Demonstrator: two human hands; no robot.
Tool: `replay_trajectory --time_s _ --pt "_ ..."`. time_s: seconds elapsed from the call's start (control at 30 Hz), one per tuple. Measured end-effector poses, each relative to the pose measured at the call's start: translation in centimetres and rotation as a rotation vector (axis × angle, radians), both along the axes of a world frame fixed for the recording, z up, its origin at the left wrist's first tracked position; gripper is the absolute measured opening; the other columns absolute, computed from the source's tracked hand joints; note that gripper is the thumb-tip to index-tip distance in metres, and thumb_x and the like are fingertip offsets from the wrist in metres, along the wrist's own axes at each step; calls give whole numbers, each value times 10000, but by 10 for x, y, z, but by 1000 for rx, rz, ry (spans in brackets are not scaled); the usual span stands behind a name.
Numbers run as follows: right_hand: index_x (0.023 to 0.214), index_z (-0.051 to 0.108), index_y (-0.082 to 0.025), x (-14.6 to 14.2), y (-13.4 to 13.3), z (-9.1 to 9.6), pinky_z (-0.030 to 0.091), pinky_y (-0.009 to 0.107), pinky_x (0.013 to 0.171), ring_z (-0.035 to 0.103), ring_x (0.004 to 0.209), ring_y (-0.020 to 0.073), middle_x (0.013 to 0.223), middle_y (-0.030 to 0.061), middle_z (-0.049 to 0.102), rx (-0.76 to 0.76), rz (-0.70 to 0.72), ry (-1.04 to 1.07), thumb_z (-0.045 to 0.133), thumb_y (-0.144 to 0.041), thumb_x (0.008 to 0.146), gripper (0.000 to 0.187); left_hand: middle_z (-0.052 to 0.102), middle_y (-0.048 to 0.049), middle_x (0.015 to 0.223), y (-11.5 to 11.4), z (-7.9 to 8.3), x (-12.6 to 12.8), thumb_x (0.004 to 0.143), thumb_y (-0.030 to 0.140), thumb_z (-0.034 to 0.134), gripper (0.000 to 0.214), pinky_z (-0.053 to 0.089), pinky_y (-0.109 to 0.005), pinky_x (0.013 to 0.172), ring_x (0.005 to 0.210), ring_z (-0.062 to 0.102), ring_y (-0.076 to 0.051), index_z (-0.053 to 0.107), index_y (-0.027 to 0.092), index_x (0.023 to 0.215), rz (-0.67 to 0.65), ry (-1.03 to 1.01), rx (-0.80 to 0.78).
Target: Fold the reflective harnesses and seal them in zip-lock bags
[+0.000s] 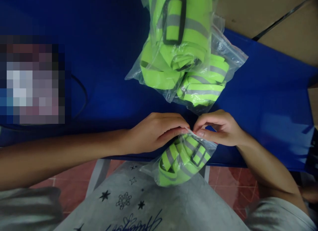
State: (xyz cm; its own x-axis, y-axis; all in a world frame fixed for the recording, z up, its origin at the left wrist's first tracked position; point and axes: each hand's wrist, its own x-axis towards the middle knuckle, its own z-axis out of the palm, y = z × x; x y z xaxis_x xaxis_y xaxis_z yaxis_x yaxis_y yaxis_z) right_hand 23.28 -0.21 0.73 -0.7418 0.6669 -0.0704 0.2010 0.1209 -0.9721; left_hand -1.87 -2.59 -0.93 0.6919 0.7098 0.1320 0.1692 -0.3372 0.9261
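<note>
My left hand (156,131) and my right hand (220,128) meet at the near edge of the blue table (268,102). Both pinch the top edge of a clear plastic bag (181,158) that hangs down toward my lap. Inside it lies a folded neon-green reflective strap with grey stripes and a black buckle. The fingertips of both hands are pressed together on the bag's mouth, almost touching each other.
Further back on the table lie packed bags of the same neon-green straps: a large one (179,35) and a smaller one (206,85) beside it. A blurred-out patch (32,82) with a dark cable sits at the left. Red floor tiles (74,178) show below the table.
</note>
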Motion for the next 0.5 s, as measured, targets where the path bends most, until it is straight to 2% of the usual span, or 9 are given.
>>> replay_trajectory --time_s 0.2,0.37,0.5 --pt "914 718 -147 0 0 0 500 115 592 653 633 46 757 -3 733 20 -13 -17 708 -178 929 36 733 -42 1000 1 1 1 1045 161 526 158 507 -185 851 938 688 -99 678 121 1060 12 -40 23" --pt "952 698 -149 1 -1 -1 527 126 623 680 683 60 796 9 731 -27 -7 13 694 -169 935 26 731 -37 990 2 1 2 1035 149 540 142 504 -186 861 936 678 -92 679 125 1056 24 -73 4" --pt "977 679 -152 2 -3 -4 551 136 633 672 676 63 793 1 705 -32 -10 32 737 -164 896 100 727 -29 966 1 3 2 1031 193 562 140 509 -202 798 870 672 -92 685 134 1061 56 -35 -38"
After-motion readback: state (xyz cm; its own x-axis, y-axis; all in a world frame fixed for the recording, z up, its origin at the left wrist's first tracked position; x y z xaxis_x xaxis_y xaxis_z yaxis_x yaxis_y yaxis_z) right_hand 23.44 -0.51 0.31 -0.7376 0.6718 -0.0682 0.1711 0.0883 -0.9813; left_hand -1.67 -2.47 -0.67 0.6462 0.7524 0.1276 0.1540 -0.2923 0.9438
